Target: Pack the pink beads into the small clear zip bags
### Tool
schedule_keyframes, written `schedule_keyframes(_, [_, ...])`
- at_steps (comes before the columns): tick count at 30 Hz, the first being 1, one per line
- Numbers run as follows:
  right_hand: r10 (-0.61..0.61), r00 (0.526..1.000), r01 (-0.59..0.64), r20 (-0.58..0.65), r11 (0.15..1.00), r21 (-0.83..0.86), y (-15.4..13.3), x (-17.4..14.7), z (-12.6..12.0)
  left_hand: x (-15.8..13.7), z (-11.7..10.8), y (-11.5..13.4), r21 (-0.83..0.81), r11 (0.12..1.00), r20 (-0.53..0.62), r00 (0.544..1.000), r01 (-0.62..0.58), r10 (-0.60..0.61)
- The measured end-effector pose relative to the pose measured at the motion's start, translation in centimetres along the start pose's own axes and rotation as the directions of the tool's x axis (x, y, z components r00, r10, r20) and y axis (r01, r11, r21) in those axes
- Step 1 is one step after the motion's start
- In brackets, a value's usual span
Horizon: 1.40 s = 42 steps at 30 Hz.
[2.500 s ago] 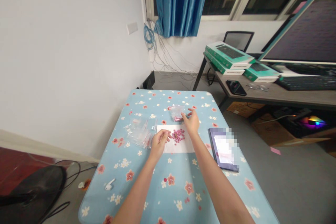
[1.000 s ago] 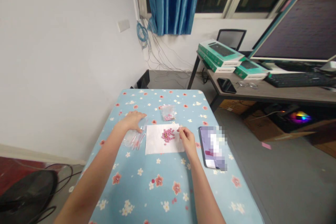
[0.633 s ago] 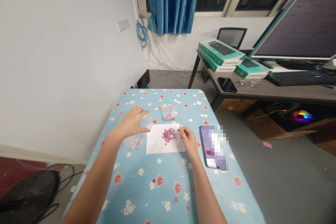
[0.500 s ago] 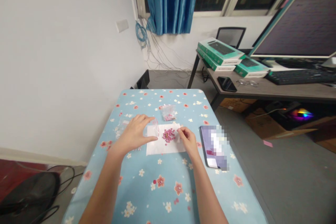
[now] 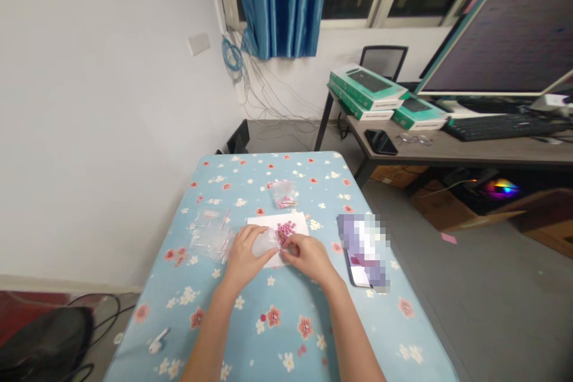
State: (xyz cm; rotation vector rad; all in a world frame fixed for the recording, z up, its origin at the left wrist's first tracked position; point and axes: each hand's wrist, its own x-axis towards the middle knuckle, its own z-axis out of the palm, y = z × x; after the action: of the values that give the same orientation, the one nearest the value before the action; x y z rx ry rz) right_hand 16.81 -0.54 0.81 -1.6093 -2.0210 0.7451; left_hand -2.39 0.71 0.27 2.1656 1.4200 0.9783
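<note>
Left grip (image 5: pixel 244 249) clamped the clear bag (image 5: pixel 265 243) while my right grip (image 5: pixel 308 255) pinched its edge, seemingly to steady it over the white paper (image 5: pixel 262 220), near the pink pieces (image 5: pixel 285 228).

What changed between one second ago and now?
The left hand has moved rightward from the loose bags, bringing one clear bag over the paper. The right hand has come leftward to its edge. The bag beyond the paper and the phone stayed put.
</note>
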Motion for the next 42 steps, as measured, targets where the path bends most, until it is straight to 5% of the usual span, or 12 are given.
schedule_keyframes(15, [0.008, 1.0, -0.008, 0.011, 1.0, 0.027, -0.4, 0.1, 0.2, -0.4, 0.1, -0.2, 0.01, 1.0, 0.094, 0.996, -0.004, 0.003])
schedule_keyframes(23, [0.041, 0.996, -0.013, -0.08, 0.945, 0.325, -0.3, 0.1, -0.1, -0.4, -0.2, 0.5, 0.003, 1.0, 0.149, 0.989, 0.008, -0.009])
schedule_keyframes(32, [0.048, 0.997, -0.014, -0.058, 0.876, 0.481, -0.2, 0.1, 0.1, -0.3, -0.1, 0.9, 0.007, 1.0, 0.162, 0.987, -0.021, 0.02])
schedule_keyframes(37, [0.053, 0.996, -0.016, -0.067, 0.888, 0.459, 0.2, 0.2, 0.2, -0.4, 0.1, 0.7, 0.013, 1.0, 0.159, 0.987, -0.019, 0.017])
schedule_keyframes(42, [0.122, 0.97, -0.076, -0.211, 0.975, 0.21, 1.7, 0.2, -0.6, -0.4, 0.1, 0.6, 0.02, 1.0, 0.147, 0.989, -0.014, 0.011])
